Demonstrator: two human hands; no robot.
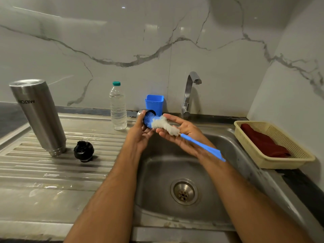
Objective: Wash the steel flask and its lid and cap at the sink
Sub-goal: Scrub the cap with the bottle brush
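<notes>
Steel cap (146,114) gripped in left hand (142,131) fingers; right hand (182,135) fingers loosely cradling blue brush (168,127), bristles inside cap

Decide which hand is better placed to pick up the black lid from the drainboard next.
Left, probably: the left hand, holding the cap, is nearer the black lid; the right hand holds the brush.

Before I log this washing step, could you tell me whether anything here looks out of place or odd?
Only the tall steel flask stands out: it stands inverted on the ribbed draining board, its lettering reading upside down, probably draining. The black plastic lid sits beside it. Nothing looks spilled or damaged.
</notes>
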